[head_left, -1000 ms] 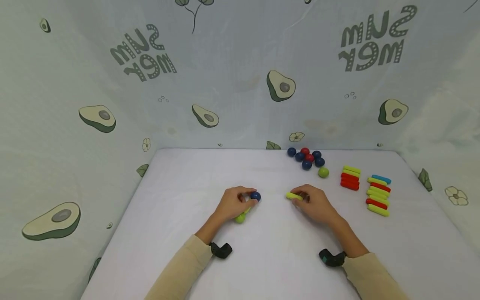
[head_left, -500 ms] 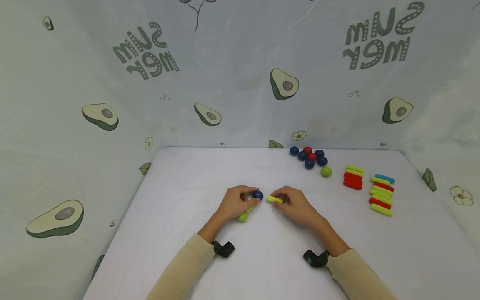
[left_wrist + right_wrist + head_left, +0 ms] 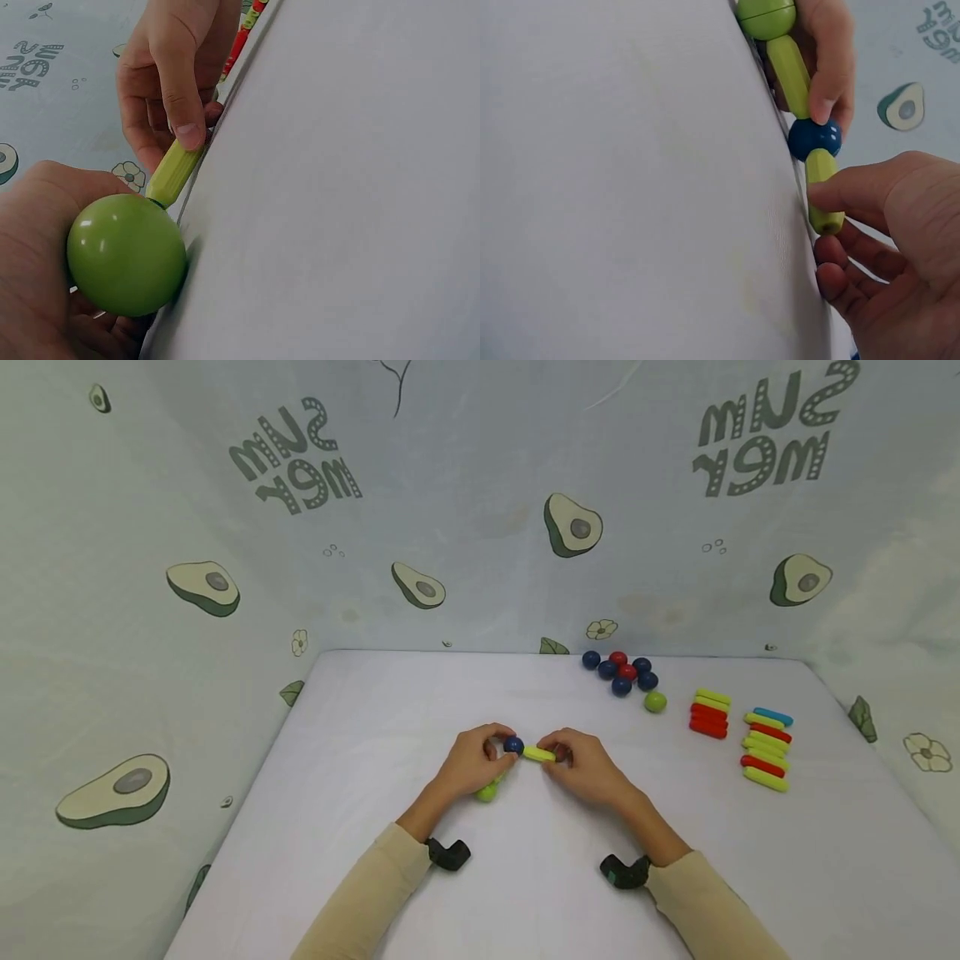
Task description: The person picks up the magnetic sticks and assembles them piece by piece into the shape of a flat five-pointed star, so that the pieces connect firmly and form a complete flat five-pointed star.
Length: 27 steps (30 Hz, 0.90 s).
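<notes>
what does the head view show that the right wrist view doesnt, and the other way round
Only the head view: the red balls, the red rods and both sleeves.

Only the right wrist view: the seam on the green ball beside the left hand and the dark spot in the free end of the held rod.

Both: the left hand pinching the blue ball, the right hand holding that yellow-green rod against it, the white tabletop and the avocado-print backdrop.

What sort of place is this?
Perhaps a play or demonstration corner, though I can't be sure: a table, an avocado-print backdrop around it, and colourful, toy-like balls and rods.
</notes>
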Available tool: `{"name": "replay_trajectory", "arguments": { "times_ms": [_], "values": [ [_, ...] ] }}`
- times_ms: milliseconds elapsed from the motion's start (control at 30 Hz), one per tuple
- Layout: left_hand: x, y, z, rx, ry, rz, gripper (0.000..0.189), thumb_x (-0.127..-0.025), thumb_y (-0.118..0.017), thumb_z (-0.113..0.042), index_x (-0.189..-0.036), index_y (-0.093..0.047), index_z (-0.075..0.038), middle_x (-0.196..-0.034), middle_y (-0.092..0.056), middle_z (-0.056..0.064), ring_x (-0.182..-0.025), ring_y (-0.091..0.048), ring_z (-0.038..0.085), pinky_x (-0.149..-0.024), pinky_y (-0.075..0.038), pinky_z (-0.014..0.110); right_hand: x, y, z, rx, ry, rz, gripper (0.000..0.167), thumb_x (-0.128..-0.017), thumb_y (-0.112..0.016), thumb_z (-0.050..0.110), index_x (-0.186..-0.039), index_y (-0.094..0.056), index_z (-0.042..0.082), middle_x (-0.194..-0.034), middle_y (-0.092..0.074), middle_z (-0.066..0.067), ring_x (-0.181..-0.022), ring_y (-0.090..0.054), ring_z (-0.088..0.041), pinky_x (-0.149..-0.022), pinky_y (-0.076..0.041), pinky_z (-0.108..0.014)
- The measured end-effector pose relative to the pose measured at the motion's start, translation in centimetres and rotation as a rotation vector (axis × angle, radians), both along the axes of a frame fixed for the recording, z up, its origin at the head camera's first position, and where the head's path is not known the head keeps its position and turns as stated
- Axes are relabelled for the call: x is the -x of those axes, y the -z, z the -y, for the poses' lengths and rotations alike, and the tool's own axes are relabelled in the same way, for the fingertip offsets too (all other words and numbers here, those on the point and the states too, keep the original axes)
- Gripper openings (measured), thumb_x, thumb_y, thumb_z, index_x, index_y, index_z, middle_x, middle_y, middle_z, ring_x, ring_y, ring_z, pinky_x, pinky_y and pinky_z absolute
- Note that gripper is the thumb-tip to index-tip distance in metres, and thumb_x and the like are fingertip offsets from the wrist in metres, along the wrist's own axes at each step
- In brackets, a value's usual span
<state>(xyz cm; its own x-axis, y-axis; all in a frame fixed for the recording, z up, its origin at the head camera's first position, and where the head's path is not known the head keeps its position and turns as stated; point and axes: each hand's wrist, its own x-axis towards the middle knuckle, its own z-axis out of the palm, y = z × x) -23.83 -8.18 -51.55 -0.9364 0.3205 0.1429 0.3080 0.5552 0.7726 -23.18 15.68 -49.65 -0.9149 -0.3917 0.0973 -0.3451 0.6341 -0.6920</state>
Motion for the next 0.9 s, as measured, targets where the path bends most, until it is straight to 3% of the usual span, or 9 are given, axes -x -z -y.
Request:
{"name": "replay_trajectory", "arguments": {
  "times_ms": [133,267,400,500,733,900],
  "values": [
    [0.0,-0.3,0.0,0.088,0.027,-0.020,0.045,-0.091,-0.070,-0.023,-0.135,-0.066,-0.023,-0.104,-0.070,0.000,-0.084,-0.059,0.015,-0.076,-0.050,0.031,0.4,-0.1,0.7,0.017,0.017,-0.012,0.027,-0.091,-0.074,0.006,-0.117,-0.071,0.010,-0.098,-0.068,-0.002,-0.085,-0.055,-0.016,-0.073,-0.047,-0.025],
    [-0.1,-0.6,-0.1,0.155,0.016,-0.040,0.041,-0.089,-0.070,-0.028,-0.130,-0.069,-0.023,-0.133,-0.065,0.000,-0.110,-0.054,0.018,-0.097,-0.048,0.038,0.7,-0.1,1.6,0.040,0.013,-0.030,0.026,-0.091,-0.074,0.004,-0.116,-0.071,0.009,-0.097,-0.068,-0.003,-0.083,-0.055,-0.016,-0.072,-0.047,-0.025],
    [-0.1,-0.6,0.1,0.166,0.001,-0.050,0.027,-0.091,-0.073,-0.031,-0.116,-0.070,-0.020,-0.124,-0.063,0.000,-0.109,-0.053,0.017,-0.095,-0.047,0.034,0.8,-0.3,2.2,0.052,-0.010,-0.035,0.026,-0.091,-0.074,0.005,-0.116,-0.071,0.009,-0.096,-0.068,-0.003,-0.083,-0.057,-0.016,-0.073,-0.048,-0.026],
    [0.0,-0.4,0.1,0.160,0.008,-0.061,0.024,-0.092,-0.075,-0.030,-0.112,-0.069,-0.018,-0.116,-0.065,0.001,-0.106,-0.056,0.017,-0.095,-0.048,0.035,0.8,-0.5,1.6,0.043,0.016,-0.029,0.025,-0.093,-0.073,0.009,-0.117,-0.071,0.011,-0.099,-0.069,-0.002,-0.087,-0.058,-0.017,-0.076,-0.049,-0.029],
    [0.1,-0.2,0.5,0.144,0.032,-0.048,0.026,-0.094,-0.072,-0.031,-0.118,-0.075,-0.020,-0.114,-0.070,-0.002,-0.106,-0.059,0.016,-0.095,-0.049,0.036,2.2,-1.2,-3.4,-0.009,0.192,-0.034,0.026,-0.099,-0.068,0.019,-0.124,-0.068,0.009,-0.113,-0.070,-0.009,-0.098,-0.059,-0.024,-0.084,-0.049,-0.033],
    [0.1,0.1,0.7,0.116,0.045,-0.052,0.028,-0.094,-0.072,-0.033,-0.118,-0.076,-0.021,-0.116,-0.072,-0.002,-0.110,-0.061,0.018,-0.097,-0.050,0.037,3.1,-1.6,-7.7,-0.044,0.325,-0.066,0.031,-0.102,-0.065,0.023,-0.128,-0.064,0.007,-0.119,-0.066,-0.016,-0.105,-0.058,-0.029,-0.085,-0.049,-0.029]
  ]
}}
